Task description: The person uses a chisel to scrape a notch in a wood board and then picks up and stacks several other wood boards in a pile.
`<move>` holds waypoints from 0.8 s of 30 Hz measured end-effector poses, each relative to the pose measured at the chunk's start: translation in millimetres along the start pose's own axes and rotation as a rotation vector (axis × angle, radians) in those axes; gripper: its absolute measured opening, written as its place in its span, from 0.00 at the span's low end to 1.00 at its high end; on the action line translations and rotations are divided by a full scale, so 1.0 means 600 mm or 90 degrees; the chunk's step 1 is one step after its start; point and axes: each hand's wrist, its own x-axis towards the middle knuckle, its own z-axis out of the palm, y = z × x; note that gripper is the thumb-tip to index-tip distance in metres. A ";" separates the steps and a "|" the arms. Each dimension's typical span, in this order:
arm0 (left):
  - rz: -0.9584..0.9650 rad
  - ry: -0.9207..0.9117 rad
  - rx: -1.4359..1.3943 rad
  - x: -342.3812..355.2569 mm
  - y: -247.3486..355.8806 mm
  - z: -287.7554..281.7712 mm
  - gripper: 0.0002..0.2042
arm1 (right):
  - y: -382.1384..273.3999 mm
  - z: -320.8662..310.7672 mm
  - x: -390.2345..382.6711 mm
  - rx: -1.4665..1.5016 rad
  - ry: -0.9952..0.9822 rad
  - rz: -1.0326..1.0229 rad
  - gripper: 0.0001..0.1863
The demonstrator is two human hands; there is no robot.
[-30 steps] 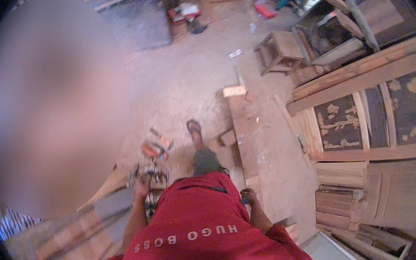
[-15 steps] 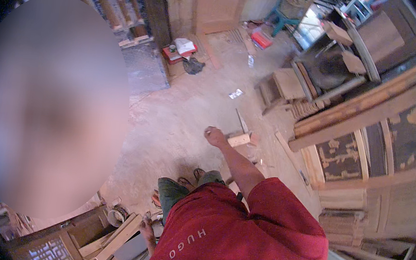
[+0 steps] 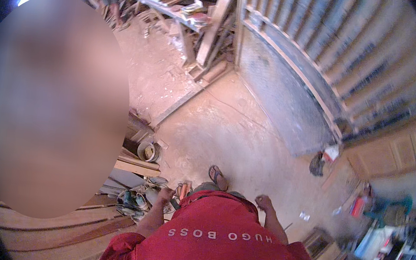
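My right hand (image 3: 263,201) hangs beside my right hip with the fingers curled in. Whether anything sits inside that fist is hidden. My left hand (image 3: 165,195) is low at my left side, small and blurred, so its finger shape is unclear. Just left of it, beyond the hand, lies a cluster of power tools and cords (image 3: 133,200). An orange object (image 3: 182,189) shows close to the left hand; I cannot tell if they touch. One foot in a sandal (image 3: 218,176) is forward on the dusty floor (image 3: 236,148).
A bucket (image 3: 149,151) and wooden boards (image 3: 137,167) stand to the left. A wooden strip (image 3: 178,104) crosses the floor ahead. Stacked timber (image 3: 217,35) and a corrugated panel (image 3: 303,29) rise beyond. Another person (image 3: 113,0) is far left. A black bag (image 3: 317,163) lies right.
The view has swung left, bringing the timber stacks and the other person in. My right hand has dropped from out in front to beside my hip.
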 end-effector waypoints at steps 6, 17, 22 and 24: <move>0.034 0.118 0.013 0.160 0.171 -0.212 0.18 | -0.121 -0.107 0.129 0.334 0.034 0.229 0.12; 0.030 0.212 -0.151 0.407 0.288 -0.489 0.18 | -0.499 -0.235 0.581 0.183 -0.071 0.176 0.08; -0.242 0.144 -0.123 0.507 0.170 -0.581 0.21 | -0.759 -0.337 0.960 -0.058 -0.063 -0.035 0.12; -0.328 0.309 -0.297 0.474 0.129 -0.638 0.19 | -0.919 -0.333 1.046 -0.128 -0.099 -0.154 0.15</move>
